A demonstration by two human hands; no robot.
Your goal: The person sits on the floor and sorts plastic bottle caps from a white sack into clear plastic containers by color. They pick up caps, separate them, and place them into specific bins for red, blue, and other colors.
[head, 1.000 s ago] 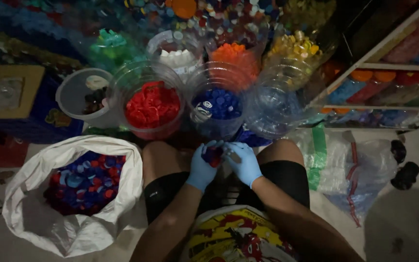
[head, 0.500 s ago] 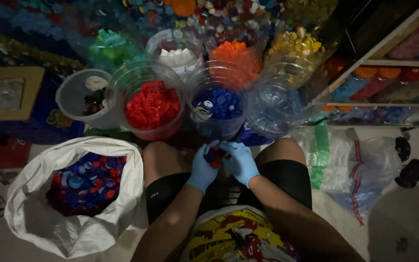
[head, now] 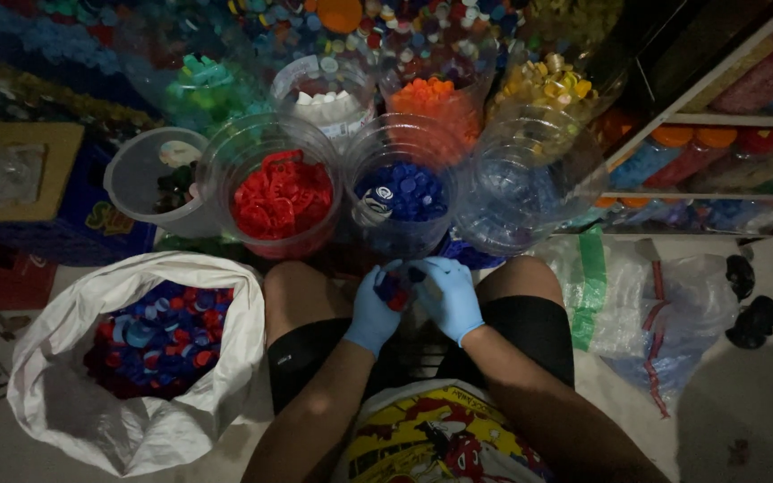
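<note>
Between my knees both my gloved hands, left hand [head: 374,309] and right hand [head: 452,295], have their fingers closed around a small clump of red and blue caps [head: 394,291]. On the floor at my left the white sack [head: 127,420] holds plenty of mixed caps. Beyond my knees the red tub [head: 272,192] and blue tub [head: 402,192] are partly filled and the clear tub [head: 530,192] looks nearly empty, so I judge the sorting far from finished.
</note>
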